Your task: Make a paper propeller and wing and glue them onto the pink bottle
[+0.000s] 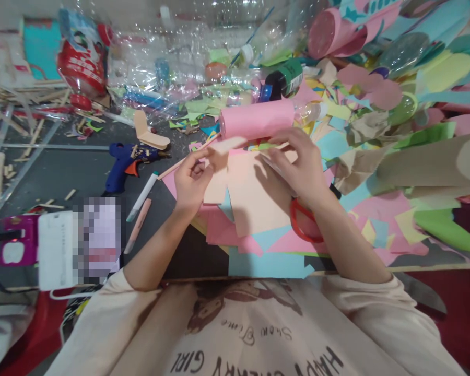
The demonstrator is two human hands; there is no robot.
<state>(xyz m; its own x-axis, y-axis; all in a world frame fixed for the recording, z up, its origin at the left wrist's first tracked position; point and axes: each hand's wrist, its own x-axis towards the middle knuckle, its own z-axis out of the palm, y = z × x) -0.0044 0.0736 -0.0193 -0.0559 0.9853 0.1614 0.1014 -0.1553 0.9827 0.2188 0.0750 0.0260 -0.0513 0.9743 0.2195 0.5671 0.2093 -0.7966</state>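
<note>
My left hand (194, 177) pinches a small cream paper piece (230, 143) with a rounded end, held above the sheets. My right hand (300, 162) hovers to its right, fingers curved and apart, with nothing clearly between them. Below my right wrist shows the red handle of a pair of scissors (304, 227); the rest is mostly hidden by the hand. A cream paper sheet (254, 211) lies under both hands on pink and blue paper. Just beyond them is a pink paper-wrapped roll (256, 119).
A blue hot glue gun (119, 164), a folded cream strip (151, 136) and two markers (143, 196) lie left. Plastic bottles (82, 65) and a dark green bottle (285, 78) stand or lie at the back. Paper scraps (379, 230) cover the right side.
</note>
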